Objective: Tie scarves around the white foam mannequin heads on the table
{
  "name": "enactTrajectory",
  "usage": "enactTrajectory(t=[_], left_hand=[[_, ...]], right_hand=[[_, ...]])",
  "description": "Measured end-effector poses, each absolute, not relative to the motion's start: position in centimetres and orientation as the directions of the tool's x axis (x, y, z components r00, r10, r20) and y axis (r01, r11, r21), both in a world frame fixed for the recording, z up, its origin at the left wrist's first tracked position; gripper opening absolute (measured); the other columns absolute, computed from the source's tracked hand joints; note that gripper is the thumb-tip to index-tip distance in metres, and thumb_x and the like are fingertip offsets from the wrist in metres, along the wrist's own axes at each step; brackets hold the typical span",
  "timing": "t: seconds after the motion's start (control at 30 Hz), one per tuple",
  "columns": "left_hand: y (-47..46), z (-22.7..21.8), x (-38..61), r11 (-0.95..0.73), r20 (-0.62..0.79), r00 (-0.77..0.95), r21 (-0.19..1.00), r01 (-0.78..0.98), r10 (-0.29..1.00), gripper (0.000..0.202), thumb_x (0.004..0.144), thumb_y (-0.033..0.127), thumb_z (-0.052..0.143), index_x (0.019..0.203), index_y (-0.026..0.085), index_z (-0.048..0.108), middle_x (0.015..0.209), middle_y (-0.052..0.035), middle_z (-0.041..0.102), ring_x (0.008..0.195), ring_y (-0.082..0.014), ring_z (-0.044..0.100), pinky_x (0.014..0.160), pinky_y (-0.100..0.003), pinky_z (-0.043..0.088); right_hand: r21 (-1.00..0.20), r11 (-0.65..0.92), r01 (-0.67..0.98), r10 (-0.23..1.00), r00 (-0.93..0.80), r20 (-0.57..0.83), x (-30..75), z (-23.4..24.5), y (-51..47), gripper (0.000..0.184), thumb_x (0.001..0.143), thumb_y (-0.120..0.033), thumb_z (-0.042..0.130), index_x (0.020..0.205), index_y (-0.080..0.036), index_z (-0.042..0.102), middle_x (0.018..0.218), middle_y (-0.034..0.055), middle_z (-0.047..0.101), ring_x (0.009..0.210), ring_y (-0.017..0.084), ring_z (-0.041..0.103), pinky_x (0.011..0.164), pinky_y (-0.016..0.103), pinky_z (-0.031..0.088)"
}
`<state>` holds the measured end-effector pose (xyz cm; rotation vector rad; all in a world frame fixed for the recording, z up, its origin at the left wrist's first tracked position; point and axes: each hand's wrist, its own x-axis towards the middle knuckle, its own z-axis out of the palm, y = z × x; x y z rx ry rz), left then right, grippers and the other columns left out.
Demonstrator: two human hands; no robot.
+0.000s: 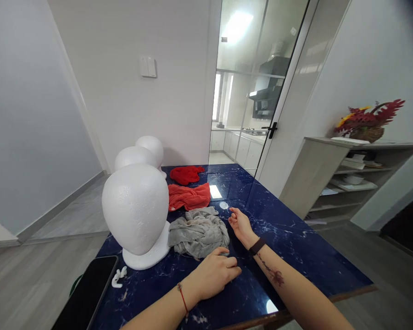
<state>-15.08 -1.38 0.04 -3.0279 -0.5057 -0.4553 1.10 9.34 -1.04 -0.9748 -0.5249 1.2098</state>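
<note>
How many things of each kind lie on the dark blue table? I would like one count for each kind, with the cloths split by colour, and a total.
Foam heads: 3
Red cloths: 2
Grey cloth: 1
Phone: 1
Small white piece: 1
Total: 8

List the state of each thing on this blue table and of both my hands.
Crumpled grey cloth: bunched in a heap.
Orange-red cloth: crumpled.
Red cloth behind it: crumpled.
Nearest white foam head form: upright on its base.
Black phone: face up, screen dark.
Left hand: curled, fingertips at the grey cloth's edge.
Right hand: open, beside the grey cloth.
</note>
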Motion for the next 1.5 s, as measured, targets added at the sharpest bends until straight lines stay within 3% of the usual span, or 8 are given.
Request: enactTrajectory(t=[0.23, 0.57, 1.17, 1.5], left_hand=[[-1.45, 0.19, -15.2, -0.949, 0.357, 0.884, 0.029, 0.312, 0.302, 0.034, 0.088, 0.012, 0.042, 0.121, 0.018, 0.05, 0.085, 0.0008, 0.065, 0.075, -0.0113, 0.061, 0.102, -0.03, 0.032], [-1.51, 0.41, -15.11, -0.922, 0.503, 0.787, 0.054, 0.384, 0.357, 0.024, 0.086, 0.014, 0.041, 0.104, 0.016, 0.057, 0.073, 0.0003, 0.063, 0.067, -0.0109, 0.059, 0.092, -0.027, 0.044], [-1.75, 0.79, -15.02, -0.923, 0.462, 0.81, 0.054, 0.381, 0.362, 0.023, 0.085, 0.013, 0.043, 0.103, 0.015, 0.056, 0.077, -0.0015, 0.065, 0.071, -0.0119, 0.061, 0.093, -0.029, 0.043], [-1.6, 0.36, -15.06, -0.925, 0.495, 0.797, 0.032, 0.379, 0.344, 0.019, 0.084, 0.016, 0.044, 0.098, 0.015, 0.057, 0.075, -0.0017, 0.066, 0.069, -0.0124, 0.062, 0.094, -0.028, 0.045]], right_hand=[[-0.805, -0.009, -0.593, 0.93, 0.29, -0.224, 1.08, -0.95, 9.36, 0.006, 0.063, -0.023, 0.063, 0.063, -0.017, 0.061, 0.041, -0.0092, 0.041, 0.035, 0.003, 0.035, 0.046, 0.019, 0.041], [-0.805, -0.011, -0.593, 0.932, 0.287, -0.223, 1.0, -0.73, 9.16, 0.006, 0.062, -0.022, 0.064, 0.063, -0.017, 0.061, 0.041, -0.0093, 0.04, 0.036, 0.003, 0.035, 0.046, 0.019, 0.041], [-0.812, -0.007, -0.584, 0.93, 0.294, -0.219, 1.09, -0.71, 9.14, 0.006, 0.062, -0.022, 0.064, 0.064, -0.018, 0.06, 0.042, -0.0092, 0.041, 0.035, 0.003, 0.034, 0.046, 0.02, 0.042], [-0.877, 0.01, -0.48, 0.942, 0.299, -0.153, 1.08, -0.78, 9.26, 0.011, 0.06, -0.029, 0.065, 0.062, -0.019, 0.06, 0.041, -0.0089, 0.039, 0.036, 0.005, 0.034, 0.046, 0.021, 0.04]])
